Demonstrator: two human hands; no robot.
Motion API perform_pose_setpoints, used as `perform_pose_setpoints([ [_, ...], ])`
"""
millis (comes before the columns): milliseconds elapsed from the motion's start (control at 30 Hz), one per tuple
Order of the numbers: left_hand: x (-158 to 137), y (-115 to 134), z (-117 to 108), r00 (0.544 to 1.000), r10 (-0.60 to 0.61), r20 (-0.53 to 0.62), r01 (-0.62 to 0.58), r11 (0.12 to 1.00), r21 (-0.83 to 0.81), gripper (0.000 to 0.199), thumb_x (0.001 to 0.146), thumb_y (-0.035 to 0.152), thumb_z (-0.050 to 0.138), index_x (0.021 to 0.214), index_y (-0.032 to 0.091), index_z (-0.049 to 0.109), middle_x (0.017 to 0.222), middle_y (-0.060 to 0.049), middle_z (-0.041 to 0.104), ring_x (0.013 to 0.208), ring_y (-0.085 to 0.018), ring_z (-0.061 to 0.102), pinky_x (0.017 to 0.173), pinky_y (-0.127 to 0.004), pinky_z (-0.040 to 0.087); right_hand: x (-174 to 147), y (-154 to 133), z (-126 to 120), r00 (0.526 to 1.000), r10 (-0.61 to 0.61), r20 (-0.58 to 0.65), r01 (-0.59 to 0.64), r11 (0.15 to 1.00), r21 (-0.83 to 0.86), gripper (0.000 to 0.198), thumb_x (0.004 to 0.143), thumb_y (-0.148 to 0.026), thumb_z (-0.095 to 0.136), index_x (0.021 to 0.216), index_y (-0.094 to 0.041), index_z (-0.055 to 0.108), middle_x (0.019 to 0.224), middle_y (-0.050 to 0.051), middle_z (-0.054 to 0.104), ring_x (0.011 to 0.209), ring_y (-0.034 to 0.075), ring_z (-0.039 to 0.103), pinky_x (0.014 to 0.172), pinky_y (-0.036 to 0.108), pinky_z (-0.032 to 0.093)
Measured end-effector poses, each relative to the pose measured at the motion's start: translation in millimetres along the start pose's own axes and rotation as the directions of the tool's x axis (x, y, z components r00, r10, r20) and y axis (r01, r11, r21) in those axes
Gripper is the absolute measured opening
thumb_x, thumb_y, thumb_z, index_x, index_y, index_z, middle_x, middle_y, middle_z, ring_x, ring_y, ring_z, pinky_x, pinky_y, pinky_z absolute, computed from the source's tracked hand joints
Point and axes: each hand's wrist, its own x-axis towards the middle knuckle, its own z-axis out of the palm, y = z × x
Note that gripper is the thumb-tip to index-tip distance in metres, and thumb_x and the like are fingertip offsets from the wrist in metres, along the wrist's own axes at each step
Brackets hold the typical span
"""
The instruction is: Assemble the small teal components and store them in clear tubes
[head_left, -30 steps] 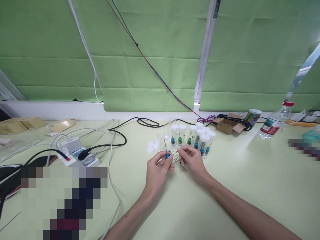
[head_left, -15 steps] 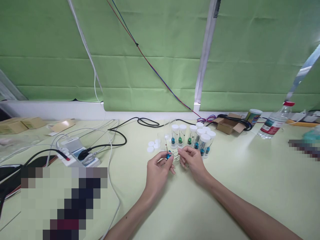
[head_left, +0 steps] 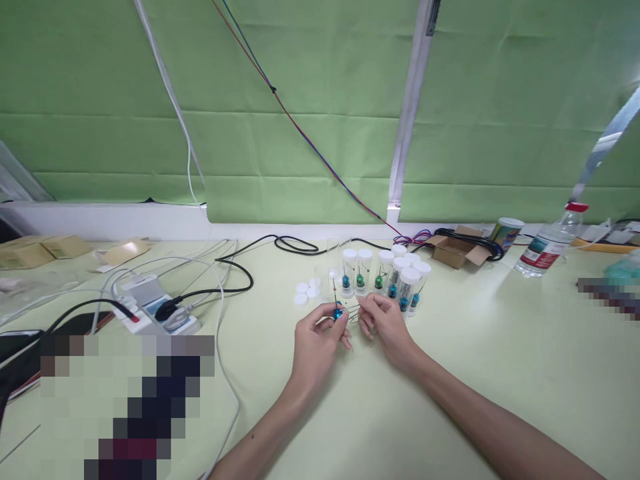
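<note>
Where the blue piece (head_left: 338,314) is held: over the desk (head_left: 380,427), pinched by the left hand (head_left: 320,337).
Stem (head_left: 335,293): pointed upward, its long axis nearly upright.
Right hand (head_left: 380,317): thumb and finger are set close beside thin wires (head_left: 353,309); whether one is gripped cannot be told.
Capped tubes (head_left: 383,270): stood close behind the right hand, blocking the rear.
White caps (head_left: 301,294): laid left of the tubes.
</note>
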Motion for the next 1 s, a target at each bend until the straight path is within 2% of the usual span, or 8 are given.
perform_pose_setpoints([
  [167,0.0,1.2,-0.8,1.0,-0.014,-0.026,0.012,0.998,-0.055,0.029,0.07,0.038,0.075,0.088,0.016,0.066,0.072,-0.001,0.062,0.053,-0.014,0.059,0.05,-0.027,0.051,0.6,0.3,0.2,1.0,-0.007,0.003,0.007,0.999,-0.035,0.039,0.084,-0.05,0.062,0.064,-0.016,0.059,0.044,-0.006,0.044,0.037,0.008,0.04,0.036,0.02,0.03],
  [333,-0.3,2.5,-2.6,0.999,-0.014,-0.038,0.011,0.998,-0.064,0.028,0.073,0.039,0.072,0.089,0.017,0.066,0.068,0.0,0.062,0.05,-0.013,0.059,0.054,-0.027,0.05,-3.3,-4.3,0.3,0.998,-0.02,0.061,0.023,0.999,-0.046,0.028,0.08,-0.045,0.067,0.085,-0.018,0.064,0.054,-0.005,0.053,0.042,0.009,0.043,0.039,0.02,0.033],
  [500,-0.3,2.1,-3.3,0.999,-0.008,-0.045,0.005,0.998,-0.071,0.027,0.074,0.039,0.072,0.088,0.017,0.065,0.07,0.0,0.063,0.05,-0.013,0.058,0.053,-0.027,0.051,-6.7,-9.7,1.5,0.991,-0.064,0.117,0.074,0.993,-0.09,0.03,0.078,-0.04,0.07,0.101,-0.021,0.064,0.062,-0.004,0.055,0.045,0.009,0.044,0.042,0.022,0.036],
  [767,0.2,2.1,-2.2,0.997,-0.021,-0.071,0.014,0.996,-0.092,0.026,0.073,0.038,0.072,0.086,0.016,0.065,0.074,-0.001,0.063,0.048,-0.011,0.058,0.051,-0.026,0.05,-7.3,-8.0,3.1,0.988,-0.134,0.079,0.148,0.967,-0.205,0.034,0.08,-0.04,0.069,0.107,-0.02,0.068,0.066,-0.001,0.062,0.045,0.008,0.044,0.044,0.023,0.036],
  [1000,0.2,0.9,-1.9,0.997,-0.027,-0.073,0.018,0.993,-0.114,0.025,0.075,0.037,0.072,0.087,0.016,0.065,0.077,0.0,0.061,0.049,-0.009,0.057,0.052,-0.025,0.05,-6.7,-3.4,3.1,0.982,-0.166,0.086,0.182,0.955,-0.233,0.031,0.087,-0.043,0.061,0.107,-0.02,0.07,0.067,0.001,0.063,0.044,0.008,0.044,0.044,0.023,0.036],
])
